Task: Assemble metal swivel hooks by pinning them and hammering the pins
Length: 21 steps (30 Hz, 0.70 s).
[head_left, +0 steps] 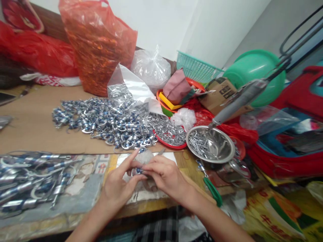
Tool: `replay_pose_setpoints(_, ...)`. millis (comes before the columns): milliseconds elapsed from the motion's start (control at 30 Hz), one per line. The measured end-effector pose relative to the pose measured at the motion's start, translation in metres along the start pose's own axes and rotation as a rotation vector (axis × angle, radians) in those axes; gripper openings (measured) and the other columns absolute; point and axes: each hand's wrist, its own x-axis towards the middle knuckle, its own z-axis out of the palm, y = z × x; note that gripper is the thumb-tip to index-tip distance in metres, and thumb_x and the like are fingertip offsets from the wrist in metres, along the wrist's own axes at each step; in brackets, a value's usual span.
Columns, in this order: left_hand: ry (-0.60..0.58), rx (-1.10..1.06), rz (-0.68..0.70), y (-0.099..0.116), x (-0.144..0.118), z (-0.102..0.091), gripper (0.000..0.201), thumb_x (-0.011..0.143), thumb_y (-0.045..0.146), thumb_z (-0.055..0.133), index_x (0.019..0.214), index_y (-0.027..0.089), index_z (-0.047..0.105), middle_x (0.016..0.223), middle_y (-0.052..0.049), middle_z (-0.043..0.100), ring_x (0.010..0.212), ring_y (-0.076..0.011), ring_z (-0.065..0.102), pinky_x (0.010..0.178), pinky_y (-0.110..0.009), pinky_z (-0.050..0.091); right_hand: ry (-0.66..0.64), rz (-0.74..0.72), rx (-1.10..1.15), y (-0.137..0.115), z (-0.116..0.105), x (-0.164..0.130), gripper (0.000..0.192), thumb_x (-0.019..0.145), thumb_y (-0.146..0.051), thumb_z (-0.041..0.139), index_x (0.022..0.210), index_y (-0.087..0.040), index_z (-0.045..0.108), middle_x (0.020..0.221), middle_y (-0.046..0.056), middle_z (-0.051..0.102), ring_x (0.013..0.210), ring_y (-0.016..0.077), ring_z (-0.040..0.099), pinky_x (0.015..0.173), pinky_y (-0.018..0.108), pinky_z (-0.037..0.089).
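Head view, looking down at a cluttered desk (pixel 37 124). Near the 6 o'clock edge of the picture, the person's two bare hands meet over a pale sheet on the desk. The left hand (pixel 118 188) comes up from 7 o'clock, its fingers pinched around a small silver-and-blue metal clip (pixel 137 171). The right hand (pixel 164 176) comes in from 5 o'clock and closes its fingertips on the same clip, so both hands are clamped on it, touching each other. What looks like a thin metal tip (pixel 161 152) pokes out just above the right hand, though it is too blurred to be sure.

At 9 o'clock from the hands lies a blurred heap of finished clips (pixel 30 181). At 12 o'clock, farther back on brown cardboard, spreads a large pile of clips (pixel 101 121), partly spilling from a clear plastic bag (pixel 131 87). Just right of that pile sits a red dish of small metal pieces (pixel 171 134). At 2 o'clock stands a steel bowl (pixel 222 151) holding small metal pins, with a grey tool handle (pixel 239 101) slanting over its rim. A green-handled tool (pixel 213 191) lies at 3 o'clock, near the right wrist. At the back, an orange plastic bag (pixel 98 47) stands upright, and a green basin (pixel 254 74) leans at the far right.
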Motion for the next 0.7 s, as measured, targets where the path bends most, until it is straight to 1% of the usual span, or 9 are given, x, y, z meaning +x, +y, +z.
replay_pose_setpoints(133,-0.01,0.004,-0.009,-0.003,-0.001,0.001,0.06,0.069,0.019,0.059,0.126,0.018,0.042,0.083,-0.002,0.07,0.072,-0.0155,0.063,0.071,-0.026,0.049,-0.011,0.064,0.073,0.001,0.001,0.003,0.01,0.078,-0.014,0.056,0.074,-0.016,0.065,0.072,0.003,0.062,0.07,0.0139,0.056,0.065,0.024,0.045)
replay_pose_setpoints(200,0.007,-0.002,-0.025,-0.002,-0.001,0.0,0.053,0.068,0.018,0.059,0.12,0.016,0.05,0.084,-0.004,0.071,0.074,-0.0166,0.064,0.073,-0.027,0.049,-0.014,0.069,0.128,0.003,0.001,0.004,0.01,0.077,-0.012,0.057,0.072,-0.016,0.064,0.071,0.002,0.061,0.07,0.0134,0.056,0.066,0.024,0.044)
replay_pose_setpoints(300,0.019,-0.06,-0.07,0.006,0.0,-0.003,0.028,0.063,0.02,0.063,0.089,0.017,0.07,0.082,-0.006,0.073,0.077,-0.0201,0.065,0.075,-0.029,0.05,-0.001,0.056,0.201,0.002,0.0,0.002,0.011,0.078,-0.012,0.056,0.075,-0.017,0.065,0.074,0.002,0.061,0.074,0.0132,0.057,0.07,0.024,0.045)
replay_pose_setpoints(367,-0.002,-0.133,-0.157,0.014,0.001,-0.007,0.013,0.06,0.022,0.066,0.071,0.02,0.074,0.079,-0.005,0.074,0.078,-0.0214,0.066,0.076,-0.029,0.05,0.029,0.051,0.238,0.001,0.0,-0.001,0.012,0.08,-0.013,0.054,0.082,-0.018,0.065,0.079,0.003,0.061,0.078,0.0132,0.057,0.071,0.025,0.046)
replay_pose_setpoints(433,-0.014,-0.215,-0.297,0.021,0.002,-0.012,0.011,0.057,0.023,0.069,0.067,0.023,0.074,0.078,-0.003,0.074,0.078,-0.0218,0.066,0.078,-0.03,0.05,0.105,0.04,0.237,0.001,0.001,-0.007,0.012,0.077,-0.017,0.057,0.089,-0.017,0.062,0.084,0.004,0.06,0.081,0.0146,0.057,0.073,0.027,0.047)
replay_pose_setpoints(467,-0.015,-0.253,-0.364,0.024,0.003,-0.014,0.011,0.056,0.024,0.07,0.066,0.024,0.074,0.078,-0.003,0.074,0.079,-0.022,0.066,0.078,-0.03,0.05,0.15,0.013,0.22,0.001,0.001,-0.011,0.015,0.075,-0.018,0.06,0.091,-0.017,0.06,0.085,0.005,0.06,0.082,0.0154,0.057,0.073,0.028,0.047)
replay_pose_setpoints(533,-0.033,-0.314,-0.438,0.028,0.004,-0.017,0.012,0.056,0.025,0.071,0.067,0.024,0.074,0.078,-0.002,0.074,0.079,-0.0222,0.066,0.079,-0.031,0.05,0.217,-0.107,0.134,0.003,0.003,-0.018,0.019,0.073,-0.016,0.062,0.092,-0.016,0.059,0.085,0.006,0.061,0.081,0.0158,0.057,0.072,0.028,0.049)
replay_pose_setpoints(633,-0.079,-0.35,-0.424,0.029,0.005,-0.02,0.011,0.057,0.027,0.07,0.067,0.024,0.073,0.079,-0.002,0.074,0.08,-0.0217,0.065,0.08,-0.031,0.049,0.239,-0.361,-0.063,0.007,0.002,-0.027,0.02,0.079,-0.007,0.05,0.095,-0.015,0.059,0.09,0.009,0.063,0.083,0.0155,0.059,0.069,0.027,0.05)
replay_pose_setpoints(700,-0.077,-0.328,-0.401,0.03,0.005,-0.021,0.01,0.058,0.027,0.071,0.066,0.024,0.073,0.079,-0.002,0.074,0.08,-0.0211,0.065,0.079,-0.03,0.049,0.226,-0.477,-0.168,0.008,-0.001,-0.029,0.022,0.081,-0.006,0.047,0.098,-0.013,0.059,0.093,0.011,0.064,0.089,0.0179,0.058,0.071,0.03,0.051)
